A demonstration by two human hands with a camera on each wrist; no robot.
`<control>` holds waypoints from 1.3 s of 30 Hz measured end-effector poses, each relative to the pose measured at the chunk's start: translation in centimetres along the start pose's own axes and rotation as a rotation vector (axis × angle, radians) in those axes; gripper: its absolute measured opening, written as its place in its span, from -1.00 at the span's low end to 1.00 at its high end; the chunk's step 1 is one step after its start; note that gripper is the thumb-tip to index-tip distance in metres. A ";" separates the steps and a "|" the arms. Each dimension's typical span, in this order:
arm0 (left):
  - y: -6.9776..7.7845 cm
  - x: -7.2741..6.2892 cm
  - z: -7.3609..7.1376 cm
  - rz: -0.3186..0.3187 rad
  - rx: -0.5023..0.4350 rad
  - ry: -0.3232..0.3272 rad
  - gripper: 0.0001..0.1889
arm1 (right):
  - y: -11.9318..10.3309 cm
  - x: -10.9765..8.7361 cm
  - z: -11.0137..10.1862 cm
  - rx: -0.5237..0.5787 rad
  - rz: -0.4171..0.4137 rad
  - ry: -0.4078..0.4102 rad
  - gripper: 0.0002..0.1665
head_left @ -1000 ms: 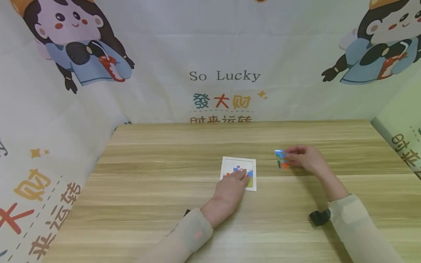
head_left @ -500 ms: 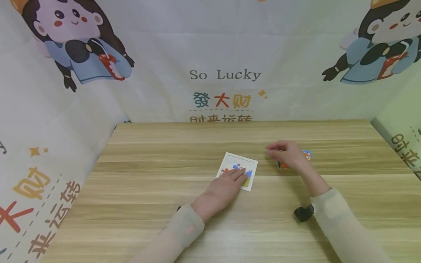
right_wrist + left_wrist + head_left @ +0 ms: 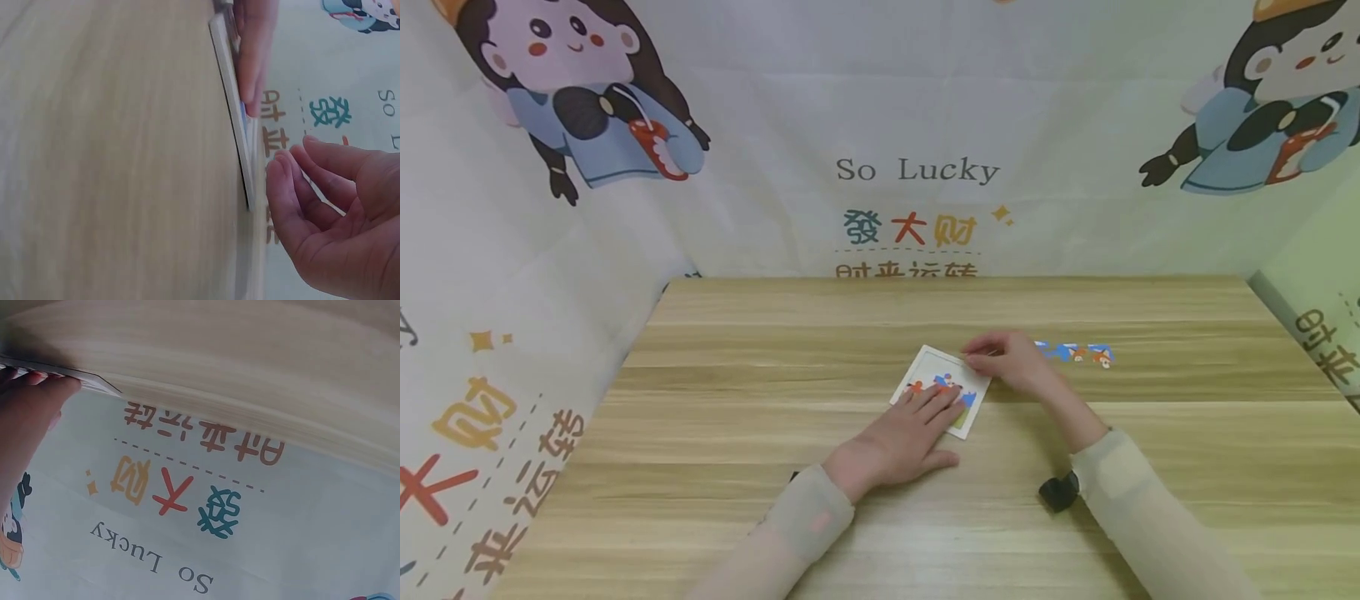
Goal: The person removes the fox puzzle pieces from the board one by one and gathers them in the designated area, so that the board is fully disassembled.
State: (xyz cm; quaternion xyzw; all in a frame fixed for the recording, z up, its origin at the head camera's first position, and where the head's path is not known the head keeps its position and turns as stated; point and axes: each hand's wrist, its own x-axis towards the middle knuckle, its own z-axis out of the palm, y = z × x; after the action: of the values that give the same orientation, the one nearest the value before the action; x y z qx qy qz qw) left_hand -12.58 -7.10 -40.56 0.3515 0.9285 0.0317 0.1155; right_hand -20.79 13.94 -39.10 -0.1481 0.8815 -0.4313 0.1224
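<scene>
Head view, puzzle [image 3: 936, 364] under left hand [image 3: 895, 443], near right [image 3: 1020, 365]

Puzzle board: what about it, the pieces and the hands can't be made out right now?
Head view: print on the puzzle board's lower-left part, covered by the left hand.
Head view: pictures on the loose pieces, too small.
Right wrist view: whether the right hand holds anything, hidden by the hand itself.
Left wrist view: the board's far left, cut off by the picture's edge.
</scene>
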 end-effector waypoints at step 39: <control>1.6 -0.4 0.9 -0.074 0.019 0.006 -0.03 | -0.6 1.3 1.9 -0.034 0.021 -0.144 -0.88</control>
State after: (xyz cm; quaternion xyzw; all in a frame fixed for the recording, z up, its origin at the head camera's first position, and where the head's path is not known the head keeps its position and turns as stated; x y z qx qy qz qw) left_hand -11.01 -6.15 -41.17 0.3178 0.9415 0.0198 0.1106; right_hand -21.26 11.68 -39.89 -0.1715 0.8792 -0.4032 0.1873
